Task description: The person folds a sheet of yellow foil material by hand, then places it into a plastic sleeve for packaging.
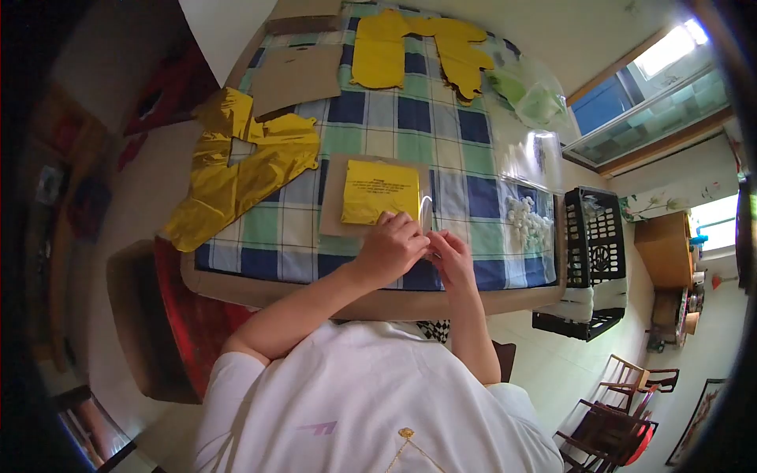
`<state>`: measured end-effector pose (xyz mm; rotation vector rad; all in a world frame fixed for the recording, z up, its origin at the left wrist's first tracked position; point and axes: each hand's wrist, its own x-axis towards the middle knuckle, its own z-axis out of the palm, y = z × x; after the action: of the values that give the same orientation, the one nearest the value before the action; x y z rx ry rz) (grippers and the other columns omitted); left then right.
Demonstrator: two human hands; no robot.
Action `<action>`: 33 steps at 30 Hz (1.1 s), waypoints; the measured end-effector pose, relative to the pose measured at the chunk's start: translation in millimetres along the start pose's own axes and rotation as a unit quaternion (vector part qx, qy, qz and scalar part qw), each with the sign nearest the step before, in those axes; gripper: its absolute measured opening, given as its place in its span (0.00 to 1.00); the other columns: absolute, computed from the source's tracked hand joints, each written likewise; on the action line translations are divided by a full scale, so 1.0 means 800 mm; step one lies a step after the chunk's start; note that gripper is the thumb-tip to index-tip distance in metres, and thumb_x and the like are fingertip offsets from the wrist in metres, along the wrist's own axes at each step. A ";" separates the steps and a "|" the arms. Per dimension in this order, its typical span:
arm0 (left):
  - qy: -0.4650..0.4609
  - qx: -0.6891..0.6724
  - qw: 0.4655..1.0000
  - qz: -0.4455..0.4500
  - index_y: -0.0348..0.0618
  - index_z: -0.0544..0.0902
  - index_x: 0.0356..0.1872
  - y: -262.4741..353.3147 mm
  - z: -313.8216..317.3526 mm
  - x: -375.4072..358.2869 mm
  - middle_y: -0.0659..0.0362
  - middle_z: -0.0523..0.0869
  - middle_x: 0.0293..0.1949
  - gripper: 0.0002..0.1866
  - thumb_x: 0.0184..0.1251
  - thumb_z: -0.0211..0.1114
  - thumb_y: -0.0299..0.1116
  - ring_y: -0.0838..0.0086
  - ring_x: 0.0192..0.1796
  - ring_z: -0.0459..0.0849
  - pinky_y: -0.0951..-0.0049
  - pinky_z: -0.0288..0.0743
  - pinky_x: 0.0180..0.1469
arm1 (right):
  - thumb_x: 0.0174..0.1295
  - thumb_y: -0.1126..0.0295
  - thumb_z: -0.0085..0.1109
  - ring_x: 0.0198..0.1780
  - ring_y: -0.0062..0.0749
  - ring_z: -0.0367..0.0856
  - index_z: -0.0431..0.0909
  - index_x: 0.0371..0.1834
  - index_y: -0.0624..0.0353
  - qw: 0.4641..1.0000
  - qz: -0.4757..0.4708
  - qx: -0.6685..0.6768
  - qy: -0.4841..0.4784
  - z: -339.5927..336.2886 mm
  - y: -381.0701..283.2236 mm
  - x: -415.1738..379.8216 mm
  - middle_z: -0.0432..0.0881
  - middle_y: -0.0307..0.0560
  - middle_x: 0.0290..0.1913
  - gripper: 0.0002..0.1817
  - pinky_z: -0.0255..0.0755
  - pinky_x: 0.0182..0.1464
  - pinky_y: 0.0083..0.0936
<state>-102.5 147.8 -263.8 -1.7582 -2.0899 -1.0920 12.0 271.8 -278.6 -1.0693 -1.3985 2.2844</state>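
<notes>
A folded gold foil piece [382, 191] with small printed text lies on a brown cardboard sheet [333, 206] near the table's front edge. My left hand [393, 248] is closed at the foil's lower right corner, fingers bent; what it pinches is hidden. Beside it, my right hand [450, 255] has its fingertips pressed together, close to the left fingers. A thin white loop [426, 211] rises from between the two hands. Whether one or both hands hold its ends is too small to tell.
Flat gold foil shapes [378, 51] lie at the back and left of the checked tablecloth [371, 118], near another cardboard sheet [297, 79]. At the right are clear plastic bags [532, 162], small white items [527, 223] and a black crate [595, 236] beside the table.
</notes>
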 end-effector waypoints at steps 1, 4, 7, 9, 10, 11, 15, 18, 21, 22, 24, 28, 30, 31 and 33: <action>-0.009 0.016 1.000 0.006 0.49 0.81 0.27 0.000 0.004 -0.002 0.64 0.79 0.30 0.07 0.49 0.71 0.35 0.70 0.41 0.78 0.66 0.68 0.47 | 0.64 0.69 0.60 0.30 0.17 0.75 0.79 0.31 0.60 1.000 -0.008 0.008 -0.005 0.000 0.002 0.000 0.79 0.36 0.28 0.07 0.68 0.34 0.14; -0.018 0.049 0.998 0.026 0.48 0.81 0.26 0.002 0.007 -0.001 0.64 0.79 0.30 0.05 0.49 0.68 0.34 0.70 0.41 0.78 0.66 0.68 0.46 | 0.64 0.69 0.61 0.29 0.17 0.74 0.79 0.31 0.61 1.000 -0.027 -0.007 -0.007 0.000 0.004 0.002 0.79 0.36 0.27 0.07 0.67 0.33 0.14; -0.033 0.075 0.996 0.039 0.48 0.80 0.25 0.007 0.007 0.001 0.63 0.78 0.30 0.03 0.49 0.65 0.32 0.70 0.41 0.78 0.66 0.68 0.47 | 0.63 0.69 0.61 0.29 0.16 0.73 0.79 0.30 0.61 0.999 -0.040 -0.034 0.002 -0.001 0.006 0.002 0.79 0.36 0.27 0.07 0.65 0.31 0.14; -0.038 0.092 0.994 0.048 0.47 0.80 0.24 0.010 0.008 0.002 0.62 0.78 0.30 0.02 0.49 0.63 0.31 0.70 0.41 0.77 0.66 0.69 0.47 | 0.63 0.69 0.61 0.28 0.16 0.73 0.80 0.31 0.61 0.998 -0.048 -0.051 0.010 -0.003 0.007 0.002 0.79 0.36 0.27 0.07 0.65 0.30 0.14; -0.036 0.100 0.993 0.054 0.47 0.80 0.24 0.011 0.009 0.004 0.62 0.78 0.30 0.02 0.49 0.62 0.31 0.70 0.41 0.77 0.66 0.69 0.48 | 0.63 0.69 0.61 0.28 0.16 0.73 0.80 0.31 0.62 0.997 -0.052 -0.059 0.015 -0.005 0.007 0.002 0.79 0.36 0.27 0.07 0.65 0.30 0.14; -0.034 0.109 0.992 0.060 0.46 0.80 0.24 0.012 0.010 0.005 0.62 0.78 0.30 0.02 0.48 0.61 0.31 0.70 0.41 0.77 0.65 0.69 0.48 | 0.63 0.69 0.61 0.28 0.15 0.73 0.80 0.31 0.62 0.996 -0.056 -0.066 0.020 -0.006 0.007 0.002 0.79 0.36 0.28 0.07 0.65 0.30 0.14; -0.029 0.113 0.989 0.091 0.46 0.80 0.24 0.012 0.011 0.010 0.61 0.78 0.30 0.02 0.49 0.61 0.31 0.69 0.41 0.77 0.65 0.69 0.49 | 0.63 0.70 0.61 0.29 0.15 0.75 0.80 0.32 0.62 0.997 -0.051 -0.044 0.031 -0.002 -0.002 0.000 0.79 0.35 0.28 0.07 0.67 0.31 0.13; -0.041 0.112 0.988 0.095 0.46 0.80 0.24 0.013 0.014 0.010 0.61 0.78 0.30 0.02 0.49 0.62 0.30 0.69 0.41 0.77 0.65 0.69 0.50 | 0.64 0.70 0.59 0.29 0.16 0.76 0.79 0.33 0.61 0.997 -0.050 -0.047 0.034 0.000 -0.008 -0.001 0.79 0.35 0.29 0.06 0.69 0.31 0.13; -0.059 0.073 0.994 0.055 0.44 0.79 0.25 0.010 0.015 0.009 0.60 0.79 0.31 0.02 0.51 0.63 0.29 0.68 0.41 0.78 0.65 0.70 0.50 | 0.66 0.70 0.57 0.27 0.18 0.77 0.78 0.34 0.60 0.997 -0.054 -0.054 0.026 -0.006 -0.006 0.007 0.79 0.36 0.29 0.05 0.72 0.31 0.14; -0.063 0.041 0.997 0.028 0.44 0.79 0.26 0.009 0.010 0.010 0.59 0.80 0.32 0.03 0.53 0.64 0.29 0.69 0.41 0.79 0.66 0.72 0.48 | 0.66 0.70 0.57 0.27 0.18 0.76 0.78 0.34 0.60 0.996 -0.057 -0.058 0.029 -0.013 0.003 0.015 0.79 0.36 0.29 0.05 0.72 0.30 0.14; -0.092 -0.124 0.983 -0.104 0.42 0.78 0.27 0.001 -0.007 0.009 0.59 0.82 0.35 0.04 0.58 0.64 0.29 0.71 0.42 0.81 0.67 0.75 0.43 | 0.65 0.70 0.58 0.26 0.18 0.76 0.77 0.34 0.60 0.996 -0.059 -0.058 0.044 -0.021 0.005 0.022 0.79 0.37 0.28 0.05 0.71 0.29 0.15; -0.033 -0.613 0.696 -0.373 0.40 0.75 0.34 -0.045 -0.075 -0.008 0.54 0.83 0.43 0.09 0.69 0.59 0.35 0.65 0.44 0.85 0.65 0.81 0.45 | 0.63 0.69 0.61 0.23 0.20 0.75 0.77 0.33 0.61 0.993 -0.057 -0.040 0.090 -0.044 0.002 0.031 0.80 0.42 0.25 0.06 0.69 0.24 0.16; 0.074 -0.611 0.695 -0.372 0.40 0.75 0.36 -0.090 -0.112 -0.026 0.51 0.80 0.53 0.08 0.69 0.59 0.35 0.63 0.56 0.80 0.65 0.77 0.56 | 0.63 0.69 0.61 0.22 0.20 0.75 0.77 0.33 0.61 0.993 -0.042 -0.053 0.097 -0.049 0.006 0.033 0.80 0.44 0.25 0.07 0.69 0.23 0.15; 0.129 -0.554 0.741 -0.355 0.40 0.76 0.37 -0.115 -0.131 -0.038 0.48 0.77 0.57 0.07 0.69 0.59 0.34 0.60 0.62 0.77 0.63 0.73 0.61 | 0.62 0.69 0.62 0.21 0.21 0.76 0.77 0.32 0.61 0.994 -0.049 -0.049 0.089 -0.043 0.003 0.028 0.81 0.46 0.25 0.07 0.69 0.21 0.15; 0.161 -0.214 0.905 -0.331 0.41 0.77 0.40 -0.179 -0.179 -0.062 0.45 0.75 0.60 0.08 0.67 0.61 0.35 0.57 0.67 0.70 0.62 0.63 0.67 | 0.62 0.69 0.63 0.21 0.21 0.77 0.78 0.32 0.60 0.992 -0.050 -0.058 0.095 -0.052 0.007 0.032 0.82 0.46 0.25 0.07 0.69 0.21 0.14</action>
<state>-262.9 15.4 -249.4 -0.8608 -2.3977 -1.9872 24.1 310.4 -305.7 -1.1882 -1.4864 1.9946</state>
